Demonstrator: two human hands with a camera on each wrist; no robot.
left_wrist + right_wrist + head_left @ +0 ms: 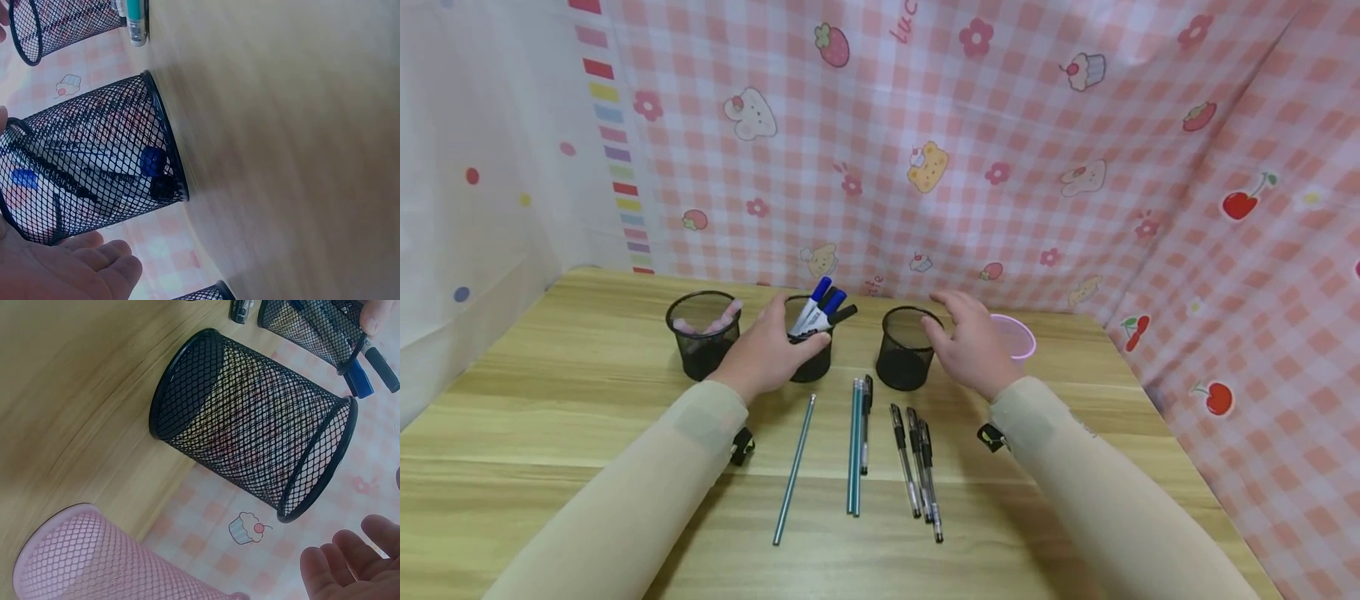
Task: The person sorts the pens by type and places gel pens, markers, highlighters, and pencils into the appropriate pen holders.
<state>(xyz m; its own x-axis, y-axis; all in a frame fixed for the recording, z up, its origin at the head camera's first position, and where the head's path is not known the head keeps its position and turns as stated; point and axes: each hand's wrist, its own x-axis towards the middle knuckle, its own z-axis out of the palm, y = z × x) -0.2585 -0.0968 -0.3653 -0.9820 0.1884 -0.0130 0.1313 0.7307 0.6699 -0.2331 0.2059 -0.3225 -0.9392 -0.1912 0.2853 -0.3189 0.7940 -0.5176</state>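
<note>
My left hand (767, 354) is at a black mesh pen holder (94, 162) with several blue- and black-capped markers (823, 310). Its thumb lies on the rim, its fingers along the other side. Beside another black mesh pen holder (250, 419), which looks empty, my right hand (973, 346) is spread, thumb and fingers apart from the rim. In front lie teal pencils (793, 471), one alone and two together (854, 450). A black-capped pen (867, 425) rests against that pair, and three similar pens (919, 467) lie to the right.
At the left stands a black mesh holder (703, 350) with pink items inside. A pink mesh holder (112, 562) is at the right, partly behind my right hand. The wooden table (587, 400) ends at a checked cloth (865, 217) behind and at the right.
</note>
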